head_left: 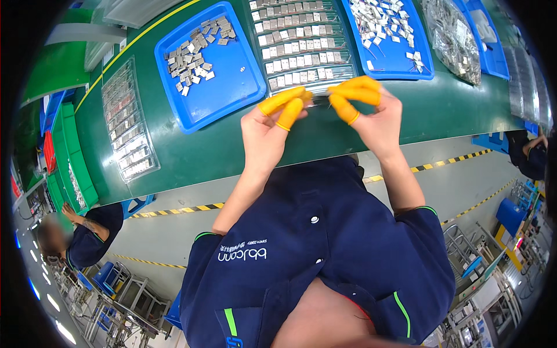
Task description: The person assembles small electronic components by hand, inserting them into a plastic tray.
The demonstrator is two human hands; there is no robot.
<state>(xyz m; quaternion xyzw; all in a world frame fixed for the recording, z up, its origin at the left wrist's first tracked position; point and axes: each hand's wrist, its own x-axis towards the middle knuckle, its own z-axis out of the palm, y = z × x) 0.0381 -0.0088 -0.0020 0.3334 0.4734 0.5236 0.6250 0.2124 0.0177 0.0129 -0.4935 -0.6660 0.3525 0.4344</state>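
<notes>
Yellow finger cots cover the fingertips of both my hands. My left hand (271,119) is closed in a pinch at the near end of a clear plastic tray (310,86). Facing it, my right hand (374,113) pinches too, its fingertips a little apart from the left ones. Whatever lies between the fingers is blurred and too small to name. Rows of small silver-and-white connectors (301,61) with thin wires fill the clear tray beyond my hands. To the left, a blue tray (232,95) holds a loose pile of small metal-cased connectors (194,61).
Right of the middle, another blue tray (400,72) carries white wired connectors (377,23). Beside it lies a clear bag of parts (455,43). A filled clear tray (127,122) and green bins (75,156) stand left. Co-workers (96,232) sit at both sides.
</notes>
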